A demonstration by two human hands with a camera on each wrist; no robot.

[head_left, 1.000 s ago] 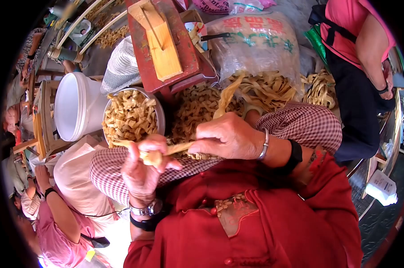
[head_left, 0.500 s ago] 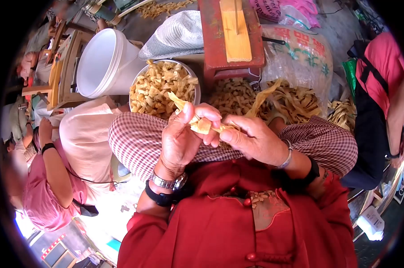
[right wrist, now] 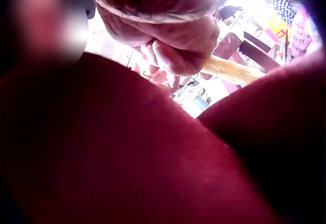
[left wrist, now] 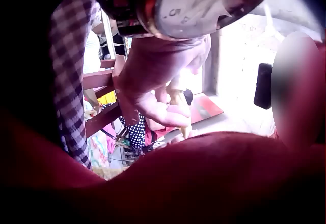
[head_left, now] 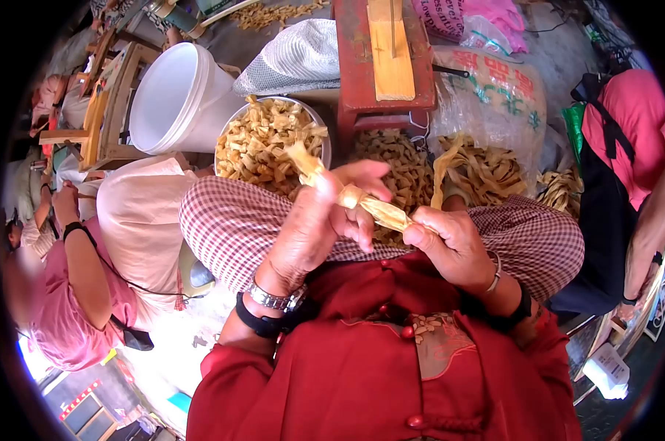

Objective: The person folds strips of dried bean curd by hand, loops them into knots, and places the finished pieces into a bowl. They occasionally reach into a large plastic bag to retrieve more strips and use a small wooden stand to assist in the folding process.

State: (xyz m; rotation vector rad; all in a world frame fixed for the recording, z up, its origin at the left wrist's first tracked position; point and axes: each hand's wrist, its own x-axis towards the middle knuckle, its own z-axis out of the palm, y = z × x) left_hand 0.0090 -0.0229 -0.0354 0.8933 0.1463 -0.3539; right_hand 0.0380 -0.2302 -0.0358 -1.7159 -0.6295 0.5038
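A pale tan, flat fibrous strip (head_left: 384,213) runs between both hands over the lap, with a folded knot (head_left: 351,196) along it. My left hand (head_left: 306,235) pinches it beside the knot under the thumb, other fingers spread; a short frayed end sticks out past the thumb. Curled fingers and thumb of my right hand (head_left: 453,250) grip the strip on the other side. A longer tan length (head_left: 441,169) rises behind that hand toward the pile. In the right wrist view, the strip (right wrist: 234,70) extends from the fist. Short knotted pieces (head_left: 270,143) fill a metal bowl (head_left: 327,151) beyond the left hand.
Knotted pieces (head_left: 395,162) are heaped beside the bowl, with long strips (head_left: 487,165) by a plastic sack (head_left: 487,88). A red bench (head_left: 347,73) bearing a wooden board (head_left: 392,66) stands ahead. A white bucket (head_left: 167,99) lies left; people sit on both sides.
The head view has swung left. The hands came close together around the knot, then drew apart, and the strip now stretches straight between them with the knot in plain sight.
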